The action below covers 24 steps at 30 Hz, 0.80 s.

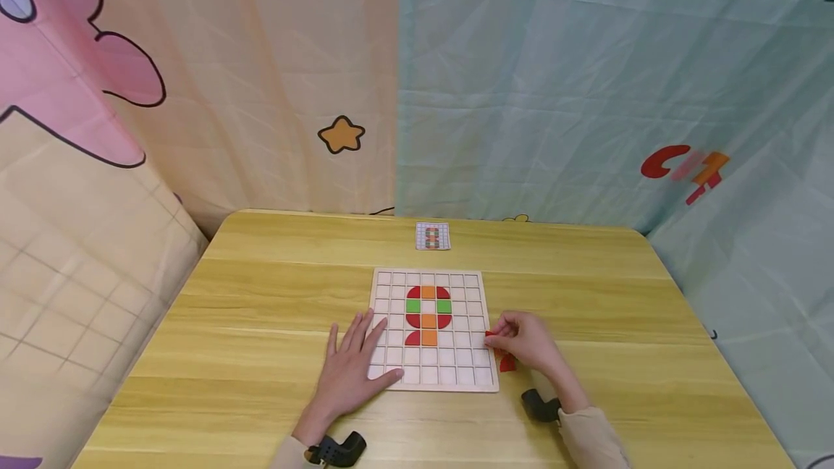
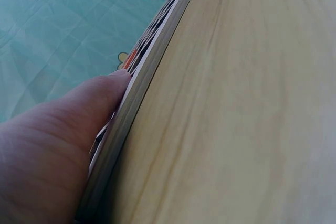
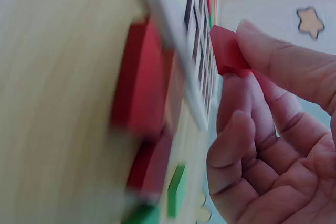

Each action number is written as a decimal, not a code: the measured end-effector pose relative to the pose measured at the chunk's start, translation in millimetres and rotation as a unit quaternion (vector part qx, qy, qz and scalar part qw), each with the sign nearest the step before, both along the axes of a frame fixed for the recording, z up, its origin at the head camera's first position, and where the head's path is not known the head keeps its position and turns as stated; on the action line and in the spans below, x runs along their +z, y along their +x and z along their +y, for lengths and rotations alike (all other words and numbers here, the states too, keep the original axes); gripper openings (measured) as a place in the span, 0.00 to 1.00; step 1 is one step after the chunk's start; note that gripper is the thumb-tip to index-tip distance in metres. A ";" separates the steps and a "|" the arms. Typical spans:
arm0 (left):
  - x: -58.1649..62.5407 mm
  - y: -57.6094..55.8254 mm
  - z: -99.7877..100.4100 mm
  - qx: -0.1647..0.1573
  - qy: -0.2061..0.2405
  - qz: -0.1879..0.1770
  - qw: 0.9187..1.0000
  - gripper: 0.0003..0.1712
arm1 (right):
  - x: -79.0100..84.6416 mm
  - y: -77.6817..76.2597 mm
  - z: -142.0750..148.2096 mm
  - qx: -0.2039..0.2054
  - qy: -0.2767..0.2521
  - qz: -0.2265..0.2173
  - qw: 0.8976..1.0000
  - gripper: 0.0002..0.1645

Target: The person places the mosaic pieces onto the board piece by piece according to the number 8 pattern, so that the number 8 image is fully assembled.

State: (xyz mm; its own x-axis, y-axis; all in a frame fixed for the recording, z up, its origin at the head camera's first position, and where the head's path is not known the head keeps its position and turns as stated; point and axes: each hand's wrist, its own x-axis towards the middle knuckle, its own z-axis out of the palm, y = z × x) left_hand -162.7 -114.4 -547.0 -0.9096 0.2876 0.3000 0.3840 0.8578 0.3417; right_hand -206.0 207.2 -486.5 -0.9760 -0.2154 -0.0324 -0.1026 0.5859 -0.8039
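Note:
A white gridded board [image 1: 456, 375] lies on the table, bearing red rounded pieces [image 1: 413, 321], orange squares [image 1: 429, 337] and green squares [image 1: 413, 305]. My left hand [image 1: 348, 375] rests with spread fingers over the board's left edge, its thumb [image 2: 107, 90] along the near rim. Just past the right edge, my right hand [image 1: 528, 342] pinches a small red block [image 3: 227, 51] between thumb and fingers, holding it raised. Below that hand, more red blocks [image 3: 139, 82] lie on the table beside the board, with green blocks [image 3: 177, 190] near them.
Behind the board, a small card [image 1: 433, 236] printed with a grid and a coloured pattern lies near the table's far edge. The wooden table [image 1: 260, 295] reaches back to hanging printed cloths [image 1: 521, 93]. Black wrist devices [image 1: 345, 449] sit at both wrists.

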 end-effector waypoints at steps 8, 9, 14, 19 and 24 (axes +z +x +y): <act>-0.6 0.8 0.0 -0.001 0.002 0.000 1.000 0.51 | -2.0 -7.5 -31.6 0.038 0.015 -0.012 0.999 0.05; -0.6 0.8 0.1 -0.002 0.002 0.002 1.000 0.51 | -2.8 -8.6 -34.2 0.041 0.015 -0.015 0.999 0.05; -0.1 0.5 0.1 -0.004 0.002 0.009 1.000 0.50 | -5.1 -13.6 -44.3 0.057 0.023 -0.023 0.998 0.05; 0.3 -0.1 -0.2 -0.002 0.000 0.002 1.000 0.50 | -1.4 -16.6 -52.6 0.077 0.030 -0.018 0.996 0.05; 0.5 0.1 -0.4 -0.002 0.000 0.006 1.000 0.50 | -0.1 -18.8 -58.5 0.096 0.036 -0.007 0.995 0.05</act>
